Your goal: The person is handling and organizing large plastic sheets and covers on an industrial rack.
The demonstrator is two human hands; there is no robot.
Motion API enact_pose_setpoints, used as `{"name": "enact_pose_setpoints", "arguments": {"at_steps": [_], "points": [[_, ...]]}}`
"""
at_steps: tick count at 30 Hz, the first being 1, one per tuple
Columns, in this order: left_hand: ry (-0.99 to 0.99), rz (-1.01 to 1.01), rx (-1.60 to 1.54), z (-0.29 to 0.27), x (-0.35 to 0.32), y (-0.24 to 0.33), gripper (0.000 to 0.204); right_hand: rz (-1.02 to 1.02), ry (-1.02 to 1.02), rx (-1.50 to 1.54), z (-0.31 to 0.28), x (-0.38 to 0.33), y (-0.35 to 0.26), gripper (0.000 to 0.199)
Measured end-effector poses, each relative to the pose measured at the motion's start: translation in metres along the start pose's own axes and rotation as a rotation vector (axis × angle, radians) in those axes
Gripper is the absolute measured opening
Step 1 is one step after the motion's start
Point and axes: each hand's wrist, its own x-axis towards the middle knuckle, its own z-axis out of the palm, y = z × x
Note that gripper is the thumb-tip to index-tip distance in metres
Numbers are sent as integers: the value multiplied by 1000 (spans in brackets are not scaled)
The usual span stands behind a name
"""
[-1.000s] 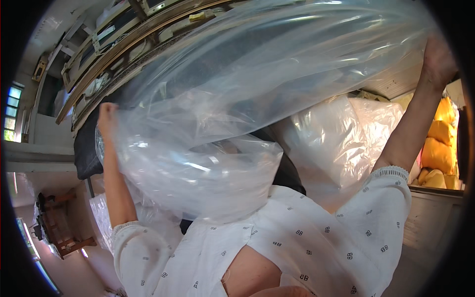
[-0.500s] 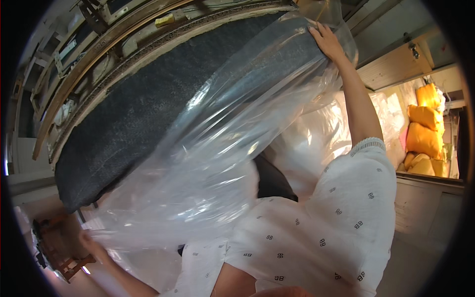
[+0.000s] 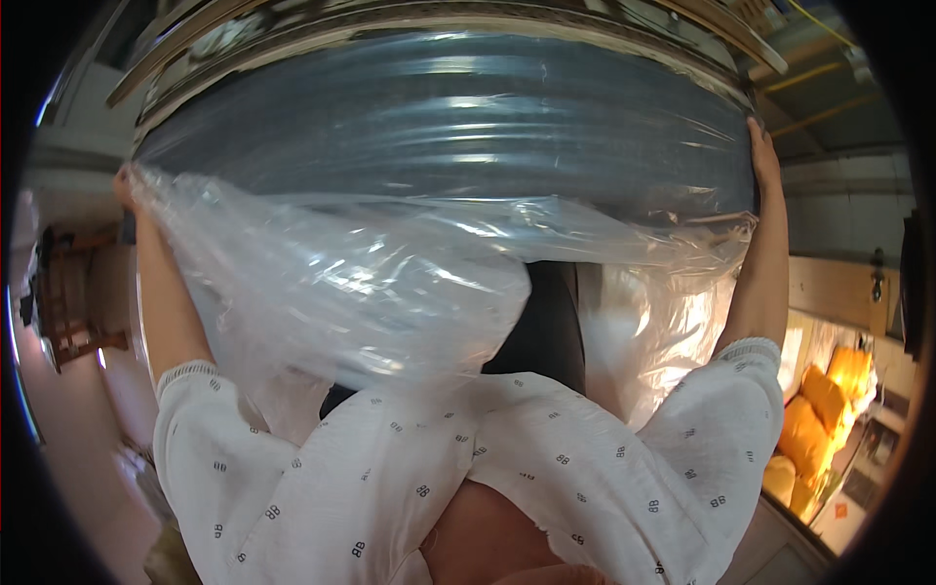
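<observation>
From where I stand, the biggest thing here is the clear plastic sheet (image 3: 361,278), spread across nearly the whole width in front of the person. Its far part lies smooth over a long, dark padded surface (image 3: 244,117), which shows through it in bands of shine. Its near part is rumpled and hangs toward the lap, bunched most thickly left of the middle.

Next comes the white printed blouse (image 3: 380,468), its short sleeves opened wide by the raised arms. Dark clothing (image 3: 551,322) shows on the lap below the sheet's near edge. Both arms reach forward and well apart, framing the sheet: the left forearm (image 3: 174,283) slants up and outward, the right forearm (image 3: 760,268) rises steeply, leaning slightly outward.

Off to the right, yellow-orange bundles (image 3: 819,414) are piled; brown wooden furniture (image 3: 73,283) stands at far left.

Smallest are the hands, one at each end of the sheet. The left hand (image 3: 126,185) is at its left corner, fingers curled in and apparently pinching the gathered film; each finger is too small to make out. The right hand (image 3: 765,156) is held upright against the right end, its fingers straight and close together, pointing away from the person.
</observation>
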Motion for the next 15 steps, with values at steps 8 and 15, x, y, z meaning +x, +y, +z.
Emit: {"name": "enact_pose_setpoints", "arguments": {"at_steps": [8,15], "points": [[61,-164,45,-25,-48,150,25,-680,71,257,-40,-145,-196,22],[190,-447,-442,-69,-60,205,19,-739,-1093,394,57,-440,-182,46]]}}
